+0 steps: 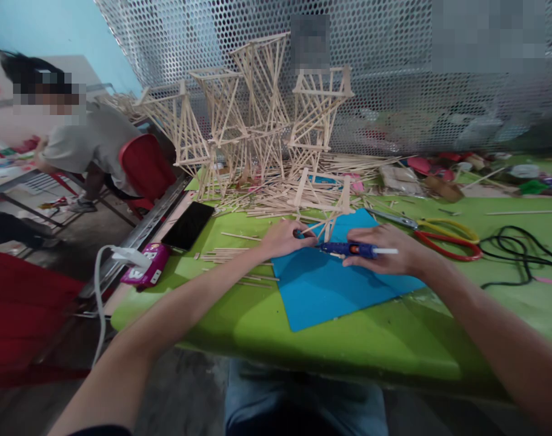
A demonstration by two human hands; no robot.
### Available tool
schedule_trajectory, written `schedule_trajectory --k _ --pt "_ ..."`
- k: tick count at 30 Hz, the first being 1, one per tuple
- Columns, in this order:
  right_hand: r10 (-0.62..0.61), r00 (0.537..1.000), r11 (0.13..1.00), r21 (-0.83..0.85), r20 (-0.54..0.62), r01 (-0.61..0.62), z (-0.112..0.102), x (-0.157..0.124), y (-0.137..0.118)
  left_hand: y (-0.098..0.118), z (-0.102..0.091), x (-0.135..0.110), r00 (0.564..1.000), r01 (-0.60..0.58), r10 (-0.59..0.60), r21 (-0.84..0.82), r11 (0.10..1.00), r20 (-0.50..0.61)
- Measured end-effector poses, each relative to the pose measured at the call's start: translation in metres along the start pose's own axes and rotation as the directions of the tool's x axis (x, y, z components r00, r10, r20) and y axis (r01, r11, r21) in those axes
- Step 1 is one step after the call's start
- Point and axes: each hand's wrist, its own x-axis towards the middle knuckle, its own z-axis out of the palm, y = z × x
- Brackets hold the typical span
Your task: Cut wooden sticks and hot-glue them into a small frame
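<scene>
My right hand [385,247] is closed round a blue hot glue gun [343,249], a white glue stick [387,251] poking out of its rear. The gun's nozzle points left, toward my left hand [288,238]. That hand pinches the lower part of a small wooden-stick frame [323,200], whose two thicker uprights rise above it. Just where the nozzle meets the wood is hidden by my fingers. Under both hands lies a blue sheet [312,303]. Loose thin sticks [230,255] lie left of the sheet, partly beneath my left forearm.
Several stick towers [262,97] stand at the back before a perforated metal screen [394,36], over a heap of sticks [271,198]. Scissors [448,238] and a black cord [521,254] lie right. A phone [188,226] and purple power strip [149,266] sit left. Another person [94,133] sits beyond.
</scene>
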Motion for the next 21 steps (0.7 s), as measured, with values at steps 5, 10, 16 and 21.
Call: schedule_trajectory --k 5,10,16,21 --pt "0.006 0.999 1.0 -0.03 -0.044 -0.008 0.0015 -0.0004 -0.0002 -0.0009 0.0007 0.0006 1.0 0.002 -0.002 0.0 1.0 0.008" --pt "-0.012 0.997 1.0 -0.028 -0.071 0.01 0.0029 -0.0013 0.0013 -0.0018 0.0008 0.0006 1.0 0.005 -0.005 0.008 1.0 0.015" --pt "-0.008 0.998 0.994 -0.105 -0.062 0.002 -0.0007 -0.0018 -0.0028 -0.0015 0.0006 0.0006 1.0 -0.013 0.012 0.008 1.0 0.024" --pt "-0.061 0.994 0.99 -0.135 -0.09 0.048 -0.0046 -0.0027 0.0009 -0.0041 0.0018 0.0011 1.0 -0.017 0.016 0.025 1.0 0.014"
